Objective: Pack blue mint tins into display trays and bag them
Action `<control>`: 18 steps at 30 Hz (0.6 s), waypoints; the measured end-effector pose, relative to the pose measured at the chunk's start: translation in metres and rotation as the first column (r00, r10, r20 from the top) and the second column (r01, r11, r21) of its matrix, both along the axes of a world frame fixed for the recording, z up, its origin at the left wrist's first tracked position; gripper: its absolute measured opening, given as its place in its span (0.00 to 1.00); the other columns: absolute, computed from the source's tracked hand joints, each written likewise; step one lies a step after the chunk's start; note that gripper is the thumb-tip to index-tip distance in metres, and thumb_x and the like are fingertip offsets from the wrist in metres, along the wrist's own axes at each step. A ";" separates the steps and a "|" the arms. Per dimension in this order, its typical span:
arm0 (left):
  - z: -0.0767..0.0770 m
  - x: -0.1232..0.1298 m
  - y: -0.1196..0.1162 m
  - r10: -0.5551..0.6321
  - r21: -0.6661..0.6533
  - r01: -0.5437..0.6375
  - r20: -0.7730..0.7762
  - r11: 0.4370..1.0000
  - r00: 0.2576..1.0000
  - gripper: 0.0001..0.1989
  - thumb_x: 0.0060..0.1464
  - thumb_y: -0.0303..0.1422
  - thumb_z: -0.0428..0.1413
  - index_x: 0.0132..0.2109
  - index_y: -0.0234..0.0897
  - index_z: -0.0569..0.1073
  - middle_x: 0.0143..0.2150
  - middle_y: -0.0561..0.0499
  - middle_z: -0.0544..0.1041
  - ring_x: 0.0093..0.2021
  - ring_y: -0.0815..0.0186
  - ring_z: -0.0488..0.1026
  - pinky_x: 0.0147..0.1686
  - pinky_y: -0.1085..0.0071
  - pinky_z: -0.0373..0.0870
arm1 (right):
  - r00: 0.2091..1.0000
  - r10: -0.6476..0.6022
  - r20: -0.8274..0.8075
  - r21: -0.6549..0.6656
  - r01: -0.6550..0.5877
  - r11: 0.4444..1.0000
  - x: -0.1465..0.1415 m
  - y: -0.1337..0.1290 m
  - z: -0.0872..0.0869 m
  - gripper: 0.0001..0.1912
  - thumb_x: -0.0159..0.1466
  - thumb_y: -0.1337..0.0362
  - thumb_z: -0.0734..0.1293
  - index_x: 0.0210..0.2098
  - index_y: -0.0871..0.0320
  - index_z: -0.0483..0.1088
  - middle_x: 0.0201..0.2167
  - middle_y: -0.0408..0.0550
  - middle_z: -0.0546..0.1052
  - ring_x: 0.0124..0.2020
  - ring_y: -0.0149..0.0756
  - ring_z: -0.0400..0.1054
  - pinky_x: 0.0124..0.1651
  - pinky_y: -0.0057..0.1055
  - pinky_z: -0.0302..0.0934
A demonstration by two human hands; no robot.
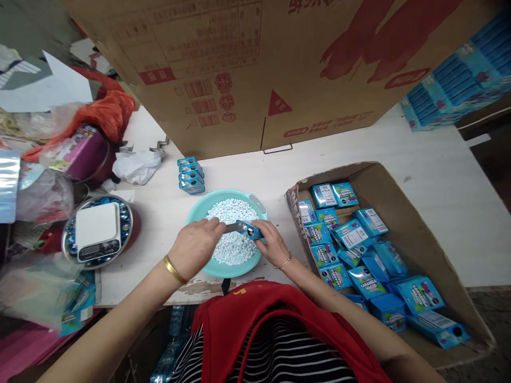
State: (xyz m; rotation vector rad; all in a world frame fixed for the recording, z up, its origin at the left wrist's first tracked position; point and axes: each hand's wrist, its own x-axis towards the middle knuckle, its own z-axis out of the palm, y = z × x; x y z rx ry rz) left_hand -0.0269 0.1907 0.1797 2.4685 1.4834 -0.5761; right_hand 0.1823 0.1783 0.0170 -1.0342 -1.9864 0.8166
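Note:
My left hand (pixel 196 246), with a gold bangle at the wrist, is closed around the handle of a small metal scoop (pixel 232 227). The scoop's far end meets the opening of a small blue candy box (pixel 250 231), which my right hand (pixel 273 246) grips from the right. Both hands are over a turquoise basin (pixel 195 211) full of pale round candies (pixel 233 254). Behind the basin, several small blue boxes (pixel 191 175) stand in a row.
On the right, a cardboard tray (pixel 423 234) holds many blue candy boxes. A large carton (pixel 239 80) stands behind the basin. To the left, a white scale (pixel 98 226) rests on a bowl of blue-wrapped pieces. Stacked blue display boxes (pixel 451 88) stand far right.

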 end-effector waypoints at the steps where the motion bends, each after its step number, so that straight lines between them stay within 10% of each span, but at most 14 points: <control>1: -0.015 -0.013 0.001 0.049 0.008 -0.049 0.007 0.999 0.999 0.12 0.60 0.25 0.44 0.47 0.36 0.68 0.40 0.46 0.72 0.40 0.59 0.71 0.36 0.65 0.67 | 1.000 -0.013 -0.013 -0.018 0.013 1.000 0.002 0.001 -0.001 0.24 0.59 0.72 0.59 0.55 0.54 0.60 0.49 0.54 0.70 0.53 0.45 0.63 0.54 0.48 0.61; 9: -0.164 -0.072 -0.029 0.317 -0.380 -0.284 0.026 0.880 0.948 0.14 0.48 0.24 0.56 0.44 0.33 0.69 0.43 0.42 0.72 0.44 0.55 0.72 0.41 0.63 0.68 | 0.985 -0.122 -0.124 -0.167 0.100 0.981 0.021 0.008 0.005 0.17 0.62 0.66 0.64 0.51 0.52 0.63 0.47 0.52 0.69 0.50 0.43 0.64 0.53 0.44 0.61; 18: -0.227 0.011 -0.037 0.451 -0.373 -0.318 0.355 0.871 0.819 0.13 0.59 0.26 0.44 0.51 0.34 0.63 0.49 0.40 0.71 0.49 0.59 0.70 0.47 0.63 0.66 | 0.919 -0.352 -0.179 -0.359 0.272 0.893 0.023 0.002 0.003 0.17 0.59 0.59 0.68 0.46 0.56 0.65 0.42 0.49 0.72 0.43 0.39 0.67 0.48 0.39 0.63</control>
